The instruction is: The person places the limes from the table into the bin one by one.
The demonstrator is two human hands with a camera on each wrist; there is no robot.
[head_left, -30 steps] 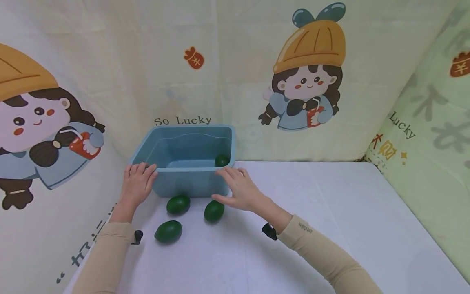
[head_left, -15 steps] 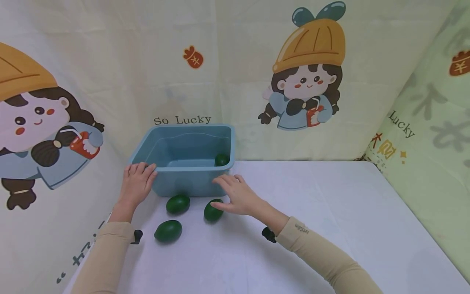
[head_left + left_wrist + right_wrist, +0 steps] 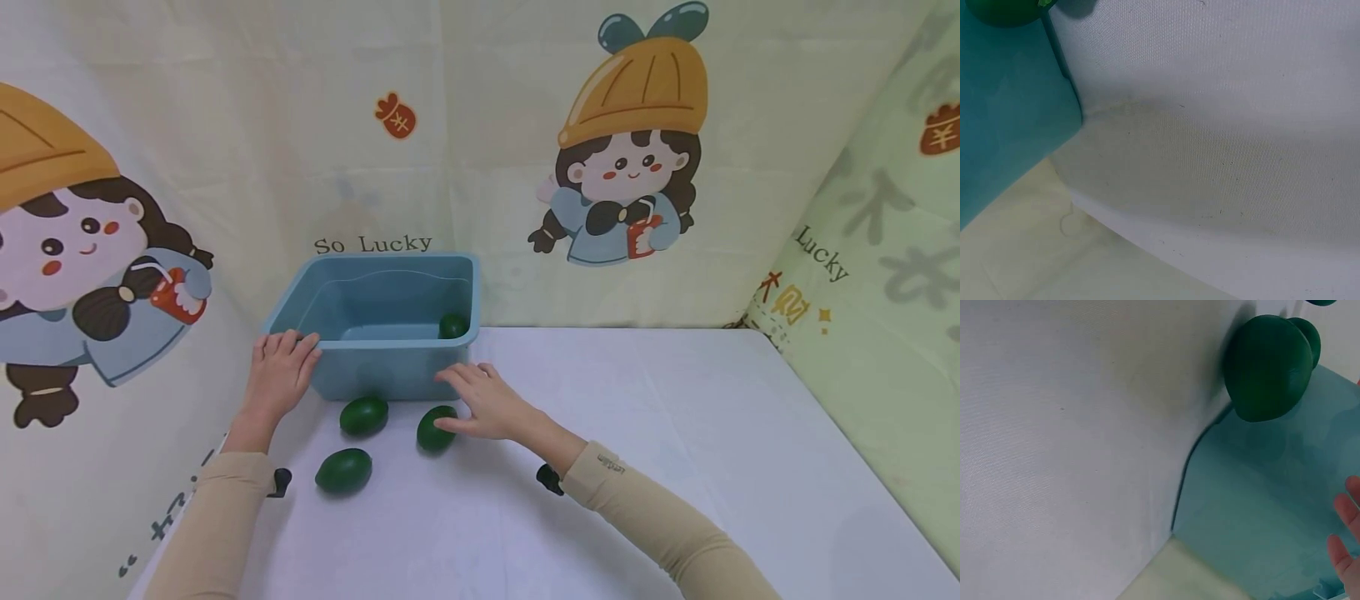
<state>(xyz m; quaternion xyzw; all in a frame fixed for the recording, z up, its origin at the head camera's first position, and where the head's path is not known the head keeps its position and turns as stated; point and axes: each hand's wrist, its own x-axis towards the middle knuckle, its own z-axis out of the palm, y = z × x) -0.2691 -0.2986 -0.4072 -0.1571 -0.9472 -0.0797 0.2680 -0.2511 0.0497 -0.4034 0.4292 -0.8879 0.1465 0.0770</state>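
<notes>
My left hand [image 3: 279, 375] rests its fingertips on the front left corner of a blue plastic bin [image 3: 390, 371]; it does not show in the left wrist view. My right hand [image 3: 487, 404] is in front of the bin's right side, thumb and fingers spread apart. Its thumb overlaps a dark green, lemon-shaped fruit [image 3: 430, 435] in the head view. In the right wrist view its fingers [image 3: 1346, 512] show at the right edge. Two similar green fruits lie to the left, a nearer one [image 3: 343, 471] and one by the bin [image 3: 364, 416].
Inside the bin, another green fruit [image 3: 453, 326] sits in the right corner. The white cloth-covered table [image 3: 637, 417] extends to the right and front. A printed cloth backdrop [image 3: 495, 167] stands behind the bin, with side cloths on the left and right.
My right hand has moved down from the bin's front rim toward the right-hand fruit, its thumb now in front of it. My left hand has stayed on the corner.
</notes>
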